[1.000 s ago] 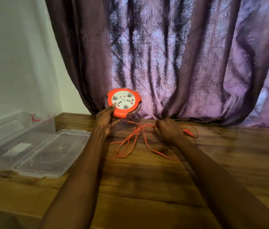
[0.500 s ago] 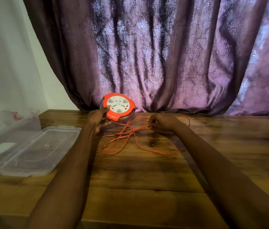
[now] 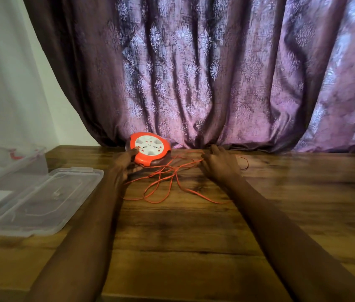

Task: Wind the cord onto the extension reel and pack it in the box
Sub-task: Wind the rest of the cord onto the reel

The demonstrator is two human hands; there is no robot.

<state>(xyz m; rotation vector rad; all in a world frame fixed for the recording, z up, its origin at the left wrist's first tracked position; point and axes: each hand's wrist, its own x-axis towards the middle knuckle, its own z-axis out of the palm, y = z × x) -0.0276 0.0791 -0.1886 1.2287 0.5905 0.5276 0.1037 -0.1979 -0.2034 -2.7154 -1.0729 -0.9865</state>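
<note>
The round orange extension reel (image 3: 150, 149) with a white socket face sits tilted at the far edge of the wooden table, close to the curtain. My left hand (image 3: 126, 165) grips its left rim, thumb on the face. Thin orange cord (image 3: 163, 184) runs from the reel in loose loops over the table between my arms. My right hand (image 3: 220, 164) rests on the cord to the right of the reel, fingers partly spread; whether it pinches the cord is unclear. The clear plastic box (image 3: 8, 168) stands open at the left, its lid (image 3: 48, 199) lying flat beside it.
A purple patterned curtain (image 3: 215, 73) hangs along the table's far edge. A white wall (image 3: 4, 73) is at the left. The wooden table (image 3: 194, 236) stretches toward me and to the right. Red clips (image 3: 15, 155) show on the box.
The reel has come lower and tilted flatter toward the table. My right hand has opened its fingers and moved slightly right along the cord. The view has shifted.
</note>
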